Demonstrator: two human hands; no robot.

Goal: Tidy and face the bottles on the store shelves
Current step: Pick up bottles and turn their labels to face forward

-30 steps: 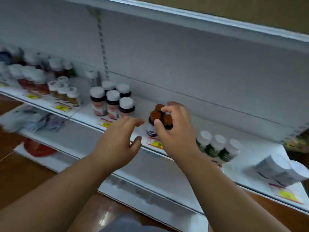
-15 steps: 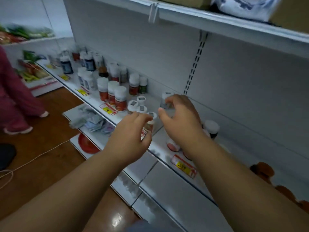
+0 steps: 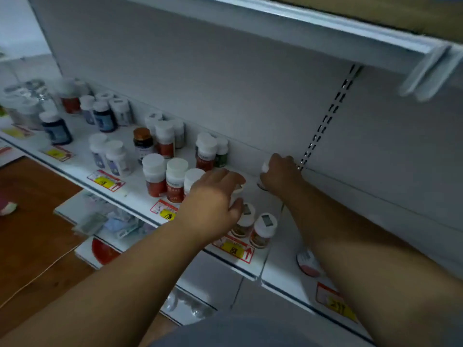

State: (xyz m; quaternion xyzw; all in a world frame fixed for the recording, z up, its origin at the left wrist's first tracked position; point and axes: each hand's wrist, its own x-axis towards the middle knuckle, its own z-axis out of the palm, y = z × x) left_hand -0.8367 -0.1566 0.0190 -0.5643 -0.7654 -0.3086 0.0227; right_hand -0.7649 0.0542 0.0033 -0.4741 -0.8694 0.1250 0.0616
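My right hand (image 3: 279,172) reaches to the back of the white shelf (image 3: 253,265) and is closed around a small white-capped bottle (image 3: 264,168) that it mostly hides. My left hand (image 3: 213,206) sits over a white-capped bottle (image 3: 238,190) near the shelf front, fingers wrapped on it. Two small white-capped bottles (image 3: 263,230) stand just right of my left hand. Three red-labelled bottles (image 3: 166,179) stand in a row to its left.
Further left stand more bottles: an orange-capped dark one (image 3: 142,144), white ones (image 3: 110,156) and blue ones (image 3: 56,127). Yellow price tags (image 3: 234,249) line the shelf edge. A bottle (image 3: 308,262) lies under my right forearm. A lower shelf holds packets (image 3: 110,224). An upper shelf (image 3: 325,28) hangs overhead.
The view has swung left along the shelf, away from the brown-capped bottles. Both hands moved further in: the right to the back wall, the left down onto a bottle.
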